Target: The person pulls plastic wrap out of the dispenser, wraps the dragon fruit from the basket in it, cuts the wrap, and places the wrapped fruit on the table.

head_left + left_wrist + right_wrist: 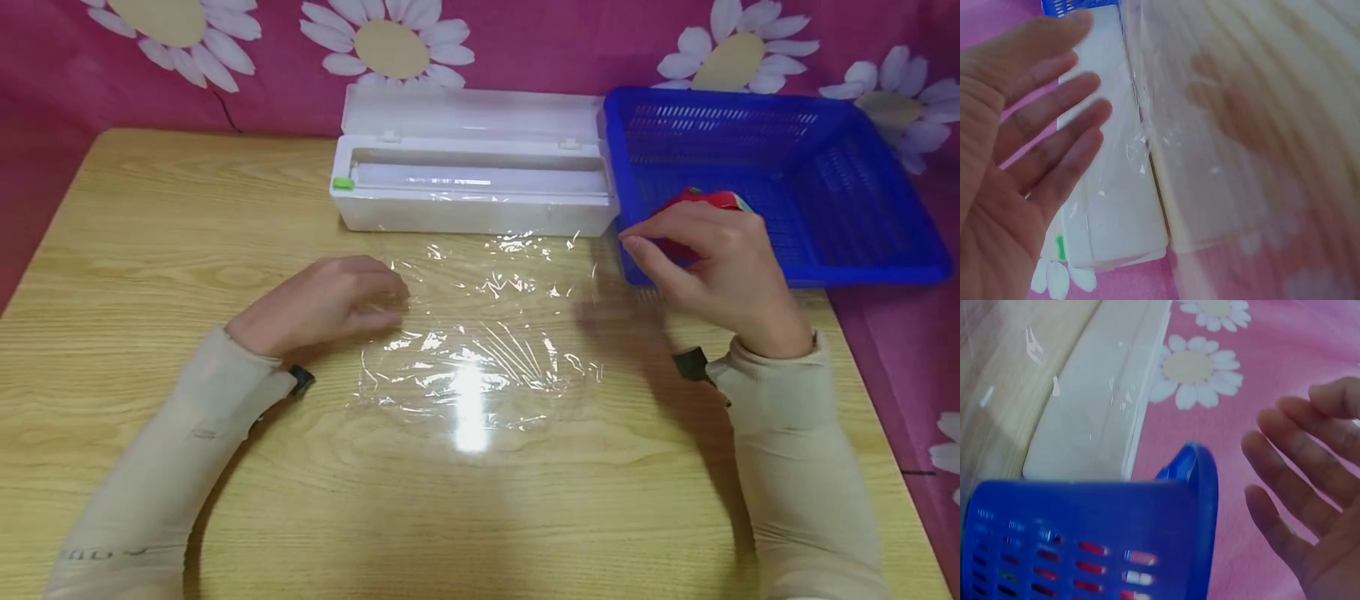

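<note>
A sheet of cling film lies wrinkled and shiny on the table, running out from a white dispenser box with its lid raised. Inside the box sits the film roll. My left hand hovers at the sheet's left edge, fingers loosely bent and holding nothing; its palm and fingers show in the left wrist view. Over the near left corner of a blue basket is my right hand, also empty, its fingers relaxed. Behind it a red packet in the basket is partly hidden.
The wood-grain table holds all of this. A pink cloth with white daisies rises along the far edge. The basket's left wall stands against the dispenser's right end and reaches past the table's right edge.
</note>
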A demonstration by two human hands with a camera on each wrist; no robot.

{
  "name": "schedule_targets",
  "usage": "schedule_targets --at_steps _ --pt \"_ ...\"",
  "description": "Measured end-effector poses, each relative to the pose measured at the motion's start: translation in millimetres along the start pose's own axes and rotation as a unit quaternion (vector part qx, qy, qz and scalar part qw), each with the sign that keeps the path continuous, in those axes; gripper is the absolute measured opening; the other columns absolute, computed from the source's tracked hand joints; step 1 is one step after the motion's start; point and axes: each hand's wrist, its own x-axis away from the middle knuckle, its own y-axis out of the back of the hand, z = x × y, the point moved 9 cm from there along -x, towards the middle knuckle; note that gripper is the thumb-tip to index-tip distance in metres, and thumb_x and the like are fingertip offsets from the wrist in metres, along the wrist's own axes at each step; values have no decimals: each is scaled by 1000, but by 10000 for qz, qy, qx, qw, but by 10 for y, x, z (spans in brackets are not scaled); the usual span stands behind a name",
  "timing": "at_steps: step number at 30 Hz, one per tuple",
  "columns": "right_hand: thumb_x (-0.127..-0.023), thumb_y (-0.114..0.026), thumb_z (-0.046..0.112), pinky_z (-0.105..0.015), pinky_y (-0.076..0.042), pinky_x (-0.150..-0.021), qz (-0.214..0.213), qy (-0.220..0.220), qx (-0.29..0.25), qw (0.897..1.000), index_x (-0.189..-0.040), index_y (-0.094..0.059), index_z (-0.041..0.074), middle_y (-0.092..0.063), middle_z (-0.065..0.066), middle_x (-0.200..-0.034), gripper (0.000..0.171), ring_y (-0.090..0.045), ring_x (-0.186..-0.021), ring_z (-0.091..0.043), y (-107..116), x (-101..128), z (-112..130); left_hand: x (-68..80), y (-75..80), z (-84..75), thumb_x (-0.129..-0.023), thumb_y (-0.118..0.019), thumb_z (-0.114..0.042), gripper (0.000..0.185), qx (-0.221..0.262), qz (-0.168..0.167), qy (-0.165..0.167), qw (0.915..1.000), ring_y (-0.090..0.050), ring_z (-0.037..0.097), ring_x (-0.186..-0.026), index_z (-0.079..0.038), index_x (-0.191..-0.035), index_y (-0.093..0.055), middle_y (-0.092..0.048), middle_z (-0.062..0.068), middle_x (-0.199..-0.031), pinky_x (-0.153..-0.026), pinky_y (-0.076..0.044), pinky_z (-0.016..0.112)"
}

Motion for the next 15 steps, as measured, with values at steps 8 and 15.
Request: schedule_targets --at_steps 8,15 --pt "-90 -74 10 -2 -37 -73 -333 -539 255 9977 -90 -81 3 -78 -16 -85 10 -48 -81 25 145 6 -170 23 -60 33 -92 -79 -33 37 18 352 84 9993 -66 19 -124 -16 -124 -74 -71 0 -129 -111 -54 43" --pt "-90 -78 16 -5 -36 -66 -815 -1026 183 9912 -88 -82 2 -81 -6 -85 15 -53 -76 25 325 41 -356 23 -105 48 -92 -79 -32 38 -61 533 111 9985 -65 22 -128 -15 -125 -73 -69 3 -136 -112 -53 44"
